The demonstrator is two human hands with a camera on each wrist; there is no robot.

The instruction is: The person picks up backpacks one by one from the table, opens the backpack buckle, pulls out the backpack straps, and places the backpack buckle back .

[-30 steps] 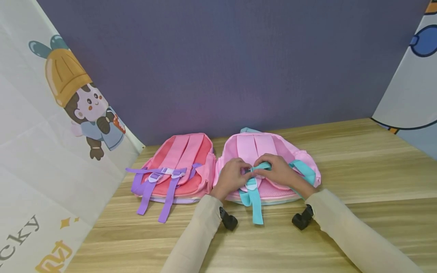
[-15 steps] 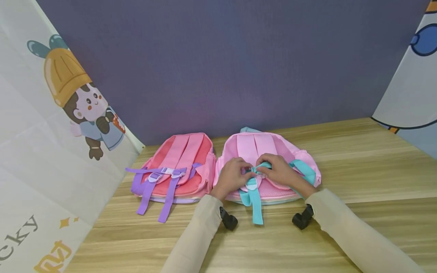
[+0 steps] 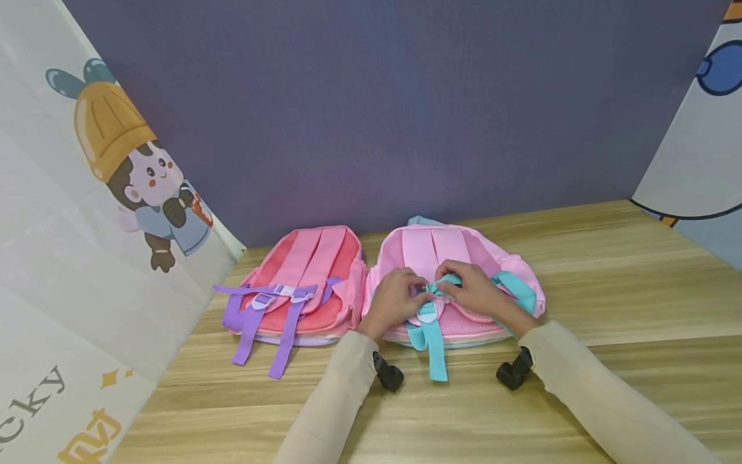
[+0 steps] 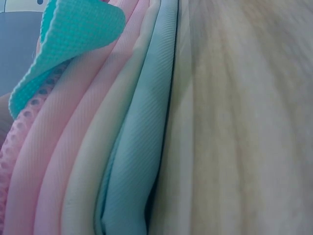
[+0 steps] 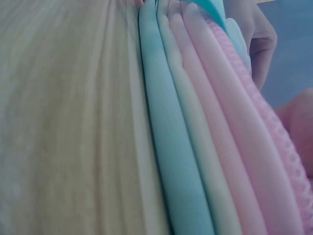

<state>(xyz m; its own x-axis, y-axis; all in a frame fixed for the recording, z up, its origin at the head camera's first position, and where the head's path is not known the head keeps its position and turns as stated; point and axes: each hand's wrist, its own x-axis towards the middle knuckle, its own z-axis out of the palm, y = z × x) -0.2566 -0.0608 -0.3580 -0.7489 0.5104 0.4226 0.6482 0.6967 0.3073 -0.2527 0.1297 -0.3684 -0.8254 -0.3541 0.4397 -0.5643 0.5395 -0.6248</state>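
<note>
A light pink backpack [image 3: 420, 245] lies straps-up on the table in the head view, with teal webbing. Over its shoulder straps, my left hand [image 3: 395, 298] pinches the left part of the teal chest strap [image 3: 449, 281]. On the right part of that strap, my right hand [image 3: 474, 285] has its thumb and fingertips closed, close to the left fingertips. The buckle between the hands is mostly hidden by fingers. Below hangs a loose teal strap end [image 3: 437, 354], past a white adjuster [image 3: 427, 314]. In the left wrist view, a teal strap [image 4: 78, 32] curls over the backpack's edge.
A coral-pink backpack [image 3: 342, 258] lies directly to the left, its purple chest strap [image 3: 246, 290] joined by a white buckle [image 3: 285, 291]. Both bags rest on a wood-grain table [image 3: 603, 290], before a dark partition [image 3: 394, 116]. A printed curtain [image 3: 52, 212] hangs on the left.
My right fingers have shifted slightly on the teal chest strap, and the fingertips of both hands stand a little further apart. Both backpacks stay in place.
</note>
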